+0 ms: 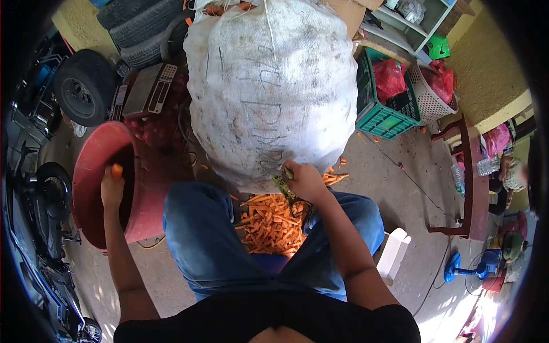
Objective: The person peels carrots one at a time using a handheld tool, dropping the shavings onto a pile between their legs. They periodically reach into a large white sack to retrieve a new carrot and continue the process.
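My left hand (111, 190) is closed around a carrot (116, 171) at the mouth of a big red bin (150, 188), its orange end poking up from the fingers. In front of the white sack, my right hand (304, 182) grips a knife (280, 184) with mottled green colouring, its tip angled down to the left. Below, between my knees, lies a heap of cut carrot pieces (271, 226), with a blue rim (269, 264) showing at its near side. The bottom of the bin is in dark shadow.
The bulging white sack (274, 97) stands directly ahead, carrots showing at its top. Tyres (86, 86) and a scale (146, 91) are at far left, a motorcycle (51, 228) nearer. On the right are a green crate (389, 117), a wooden frame (474, 183), a fan (474, 266) and a person (514, 174).
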Action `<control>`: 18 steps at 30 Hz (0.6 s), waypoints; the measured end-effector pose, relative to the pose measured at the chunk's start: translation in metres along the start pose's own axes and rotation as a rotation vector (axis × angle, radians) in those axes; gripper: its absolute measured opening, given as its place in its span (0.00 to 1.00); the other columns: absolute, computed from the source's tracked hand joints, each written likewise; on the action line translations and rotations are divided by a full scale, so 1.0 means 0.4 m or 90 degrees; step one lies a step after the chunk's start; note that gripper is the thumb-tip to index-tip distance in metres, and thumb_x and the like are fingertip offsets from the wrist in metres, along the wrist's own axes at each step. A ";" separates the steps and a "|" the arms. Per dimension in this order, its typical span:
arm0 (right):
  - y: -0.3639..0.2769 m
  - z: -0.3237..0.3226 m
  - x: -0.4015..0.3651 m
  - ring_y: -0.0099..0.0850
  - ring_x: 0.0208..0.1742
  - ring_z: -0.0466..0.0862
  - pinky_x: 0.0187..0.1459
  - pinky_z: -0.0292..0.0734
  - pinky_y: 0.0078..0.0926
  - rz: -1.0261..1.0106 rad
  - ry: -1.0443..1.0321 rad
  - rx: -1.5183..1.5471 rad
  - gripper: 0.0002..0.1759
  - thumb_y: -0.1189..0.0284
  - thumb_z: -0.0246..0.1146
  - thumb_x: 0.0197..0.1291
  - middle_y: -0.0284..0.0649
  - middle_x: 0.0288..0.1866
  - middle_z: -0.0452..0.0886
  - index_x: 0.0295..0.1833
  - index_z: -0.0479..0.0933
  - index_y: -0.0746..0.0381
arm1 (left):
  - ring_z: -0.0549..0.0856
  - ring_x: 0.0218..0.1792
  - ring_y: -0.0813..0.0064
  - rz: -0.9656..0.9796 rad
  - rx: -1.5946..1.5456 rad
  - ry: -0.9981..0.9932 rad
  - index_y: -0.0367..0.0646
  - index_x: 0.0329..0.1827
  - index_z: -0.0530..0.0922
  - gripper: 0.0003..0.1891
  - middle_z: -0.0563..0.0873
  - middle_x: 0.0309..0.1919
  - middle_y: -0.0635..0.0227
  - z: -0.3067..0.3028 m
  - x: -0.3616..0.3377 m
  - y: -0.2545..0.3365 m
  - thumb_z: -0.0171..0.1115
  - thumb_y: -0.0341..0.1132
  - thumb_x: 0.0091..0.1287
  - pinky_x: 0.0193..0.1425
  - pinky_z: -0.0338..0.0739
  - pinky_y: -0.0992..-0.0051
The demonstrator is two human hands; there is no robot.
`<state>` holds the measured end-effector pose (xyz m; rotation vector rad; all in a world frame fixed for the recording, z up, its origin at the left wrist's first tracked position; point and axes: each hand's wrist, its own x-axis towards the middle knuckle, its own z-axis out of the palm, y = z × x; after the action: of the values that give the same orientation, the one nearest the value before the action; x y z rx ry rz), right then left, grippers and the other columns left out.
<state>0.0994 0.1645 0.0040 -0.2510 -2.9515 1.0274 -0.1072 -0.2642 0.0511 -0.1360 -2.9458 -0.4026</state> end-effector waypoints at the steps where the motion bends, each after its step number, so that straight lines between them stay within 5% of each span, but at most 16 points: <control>1: 0.004 0.000 0.001 0.51 0.27 0.73 0.29 0.67 0.41 -0.021 0.022 0.027 0.10 0.69 0.56 0.47 0.53 0.20 0.72 0.36 0.70 0.60 | 0.76 0.42 0.53 0.001 0.002 0.007 0.37 0.47 0.67 0.19 0.77 0.37 0.50 0.017 0.006 -0.046 0.53 0.26 0.50 0.45 0.70 0.65; 4: -0.004 -0.024 0.006 0.50 0.29 0.74 0.31 0.67 0.41 -0.039 -0.013 0.064 0.11 0.69 0.56 0.46 0.53 0.22 0.73 0.37 0.70 0.61 | 0.74 0.46 0.58 0.072 -0.053 -0.009 0.37 0.48 0.68 0.17 0.76 0.41 0.53 0.058 0.038 -0.060 0.52 0.30 0.54 0.49 0.69 0.67; 8: -0.048 -0.061 0.012 0.49 0.31 0.75 0.33 0.68 0.40 -0.047 -0.109 0.118 0.11 0.68 0.56 0.46 0.52 0.24 0.74 0.36 0.71 0.62 | 0.75 0.46 0.60 0.230 -0.123 -0.049 0.36 0.47 0.68 0.16 0.75 0.43 0.55 -0.008 0.180 0.224 0.52 0.31 0.56 0.49 0.69 0.70; 9: -0.053 -0.068 0.017 0.48 0.30 0.75 0.33 0.68 0.40 -0.079 -0.139 0.128 0.11 0.67 0.56 0.46 0.52 0.24 0.74 0.35 0.71 0.62 | 0.76 0.45 0.63 0.257 -0.272 -0.025 0.37 0.47 0.69 0.15 0.76 0.42 0.56 0.027 0.255 0.253 0.53 0.31 0.57 0.49 0.69 0.72; 11: -0.049 -0.076 0.028 0.48 0.30 0.75 0.33 0.68 0.40 -0.081 -0.192 0.077 0.13 0.64 0.55 0.49 0.51 0.23 0.75 0.37 0.71 0.62 | 0.76 0.46 0.66 0.385 -0.203 0.038 0.37 0.46 0.69 0.15 0.77 0.42 0.58 -0.032 0.307 0.460 0.54 0.31 0.56 0.48 0.69 0.73; 13: -0.016 -0.057 0.035 0.47 0.33 0.75 0.36 0.68 0.39 -0.043 -0.329 0.027 0.16 0.60 0.53 0.51 0.51 0.25 0.75 0.39 0.72 0.61 | 0.77 0.44 0.65 0.498 -0.285 0.038 0.38 0.45 0.70 0.14 0.77 0.40 0.57 0.001 0.435 0.586 0.55 0.31 0.55 0.46 0.70 0.73; 18: 0.091 0.024 0.066 0.43 0.38 0.75 0.39 0.68 0.36 -0.008 -0.498 -0.039 0.19 0.56 0.52 0.52 0.47 0.32 0.76 0.41 0.71 0.59 | 0.76 0.45 0.63 0.601 -0.026 0.058 0.38 0.44 0.71 0.14 0.76 0.43 0.58 0.044 0.647 0.864 0.54 0.32 0.55 0.48 0.69 0.72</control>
<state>0.0783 0.1906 -0.0272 0.2350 -3.6499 1.2633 -0.3252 0.0896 0.1690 -1.3709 -2.4071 -0.2940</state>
